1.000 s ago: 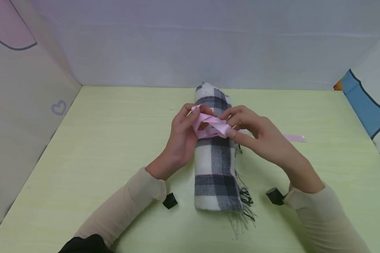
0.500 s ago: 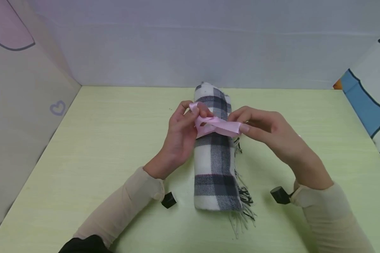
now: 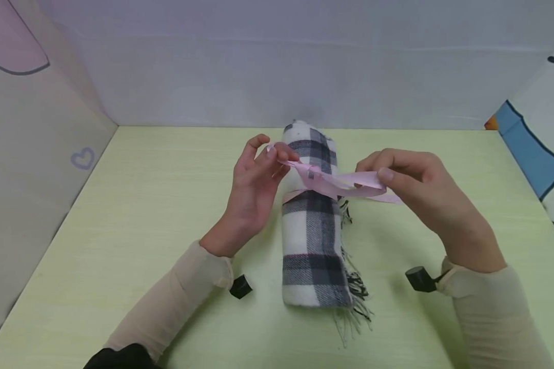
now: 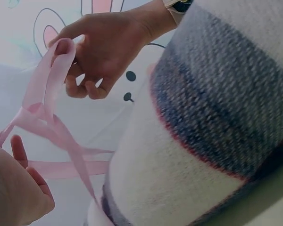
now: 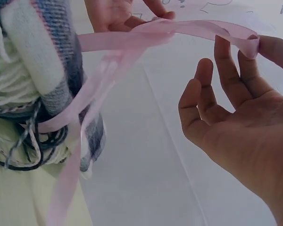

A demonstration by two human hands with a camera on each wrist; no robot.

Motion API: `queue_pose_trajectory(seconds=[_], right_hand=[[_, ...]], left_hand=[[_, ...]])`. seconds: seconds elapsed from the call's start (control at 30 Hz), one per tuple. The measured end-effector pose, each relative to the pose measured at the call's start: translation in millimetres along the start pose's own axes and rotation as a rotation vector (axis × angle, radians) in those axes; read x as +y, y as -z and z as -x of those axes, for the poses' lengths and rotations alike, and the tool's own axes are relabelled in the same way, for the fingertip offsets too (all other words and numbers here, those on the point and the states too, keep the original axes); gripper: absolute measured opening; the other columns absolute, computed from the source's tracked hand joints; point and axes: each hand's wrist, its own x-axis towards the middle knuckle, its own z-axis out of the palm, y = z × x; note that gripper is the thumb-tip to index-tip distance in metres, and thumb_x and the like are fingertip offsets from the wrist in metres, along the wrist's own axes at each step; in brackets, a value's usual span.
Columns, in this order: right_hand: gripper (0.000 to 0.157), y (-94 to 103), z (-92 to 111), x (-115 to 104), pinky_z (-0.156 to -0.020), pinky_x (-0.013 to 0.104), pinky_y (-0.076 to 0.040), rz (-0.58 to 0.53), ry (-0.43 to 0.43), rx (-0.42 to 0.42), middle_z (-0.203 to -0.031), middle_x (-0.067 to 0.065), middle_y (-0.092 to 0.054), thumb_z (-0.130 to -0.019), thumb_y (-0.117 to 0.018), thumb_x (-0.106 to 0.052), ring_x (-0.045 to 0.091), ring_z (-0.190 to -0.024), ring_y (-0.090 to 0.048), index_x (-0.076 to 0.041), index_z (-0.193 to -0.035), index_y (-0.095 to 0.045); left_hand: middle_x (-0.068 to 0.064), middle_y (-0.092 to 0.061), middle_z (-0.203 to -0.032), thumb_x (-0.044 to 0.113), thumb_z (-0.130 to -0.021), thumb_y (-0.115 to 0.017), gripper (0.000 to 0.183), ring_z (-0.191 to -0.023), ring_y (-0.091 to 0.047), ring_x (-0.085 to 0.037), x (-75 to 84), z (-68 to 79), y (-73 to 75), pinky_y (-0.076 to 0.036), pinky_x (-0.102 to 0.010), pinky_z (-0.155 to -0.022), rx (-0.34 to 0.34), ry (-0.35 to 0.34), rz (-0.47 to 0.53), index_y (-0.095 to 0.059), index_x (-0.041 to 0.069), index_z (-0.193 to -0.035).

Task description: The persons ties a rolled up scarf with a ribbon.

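A rolled plaid scarf (image 3: 316, 230), white with grey and black checks, lies lengthwise on the table, its fringe along the right side. Around its middle runs a pink ribbon (image 3: 323, 184), crossed on top. My left hand (image 3: 256, 189) pinches one part of the ribbon between thumb and finger, above the scarf's left edge. To the right of the scarf, my right hand (image 3: 424, 189) pinches a ribbon loop (image 4: 61, 61), drawn out sideways. In the right wrist view a loose ribbon tail (image 5: 68, 188) hangs below the fringe (image 5: 35, 141).
The pale yellow-green table (image 3: 166, 205) carries the scarf. A light wall (image 3: 304, 61) stands close behind the scarf's far end. Printed side panels (image 3: 535, 148) flank the table. A small black camera (image 3: 421, 279) sits at the right wrist, another (image 3: 241, 287) at the left.
My right hand has moved right, drawing out the ribbon loop. My left hand has shifted slightly up and left, and the ribbon between them is longer and narrower. The scarf stays in place.
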Motion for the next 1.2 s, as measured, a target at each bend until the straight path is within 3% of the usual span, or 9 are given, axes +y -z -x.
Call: queue_pose_trajectory(seconds=[0.17,0.37,0.6,0.87,1.07,1.2], right_hand=[[0.028,9.2,1,1,-0.098,0.039,-0.044,-0.077,0.062,-0.023,-0.107,0.015,-0.073,-0.104,-0.042,0.005,0.032,-0.11,-0.062,0.001,-0.09,-0.065],[0.031,18.7,1,5,-0.078,0.038,-0.037,-0.152,0.157,-0.09,-0.075,0.005,-0.058,-0.103,-0.036,0.011,0.028,-0.095,-0.061,0.0,-0.093,-0.063],[0.032,30.8,4,2,-0.078,0.034,-0.042,-0.194,0.19,-0.047,-0.086,0.008,-0.066,-0.101,-0.036,0.015,0.025,-0.083,-0.054,0.007,-0.099,-0.067],[0.028,43.2,8,0,-0.076,0.029,-0.046,-0.135,0.193,-0.015,-0.084,0.007,-0.062,-0.098,-0.036,0.022,0.022,-0.076,-0.053,0.014,-0.103,-0.062],[0.017,45.5,14,-9,-0.069,0.027,-0.048,0.018,0.083,0.113,-0.081,0.009,-0.062,-0.099,-0.047,0.017,0.022,-0.072,-0.052,0.015,-0.102,-0.064],[0.013,48.1,17,-12,-0.069,0.027,-0.045,0.082,0.057,0.141,-0.077,0.009,-0.058,-0.098,-0.051,0.017,0.022,-0.054,-0.052,0.017,-0.103,-0.064]], left_hand=[[0.003,-0.069,-0.089,0.006,-0.103,-0.045,0.021,-0.1,-0.068,-0.019,8.7,-2.8,2.5,-0.043,-0.036,-0.104,-0.01,-0.04,0.004,-0.05,0.022,-0.116],[0.004,-0.069,-0.091,0.006,-0.103,-0.045,0.023,-0.099,-0.068,-0.017,18.6,-5.6,5.6,-0.041,-0.038,-0.105,-0.018,-0.083,0.017,-0.052,0.023,-0.117],[0.003,-0.068,-0.092,0.013,-0.103,-0.058,0.015,-0.101,-0.068,-0.019,33.6,-9.2,10.3,-0.041,-0.039,-0.106,-0.001,-0.146,0.065,-0.055,0.019,-0.116],[0.0,-0.066,-0.092,0.018,-0.098,-0.071,0.02,-0.102,-0.066,-0.023,51.6,-11.5,13.9,-0.043,-0.037,-0.103,0.034,-0.204,0.102,-0.056,0.018,-0.112],[-0.001,-0.066,-0.092,0.012,-0.104,-0.058,0.008,-0.102,-0.065,-0.023,66.9,-13.4,16.6,-0.044,-0.038,-0.103,0.062,-0.261,0.132,-0.058,0.017,-0.111],[-0.002,-0.067,-0.091,0.008,-0.105,-0.054,0.009,-0.101,-0.065,-0.026,79.0,-14.3,20.1,-0.046,-0.037,-0.1,0.091,-0.308,0.188,-0.06,0.014,-0.11]])
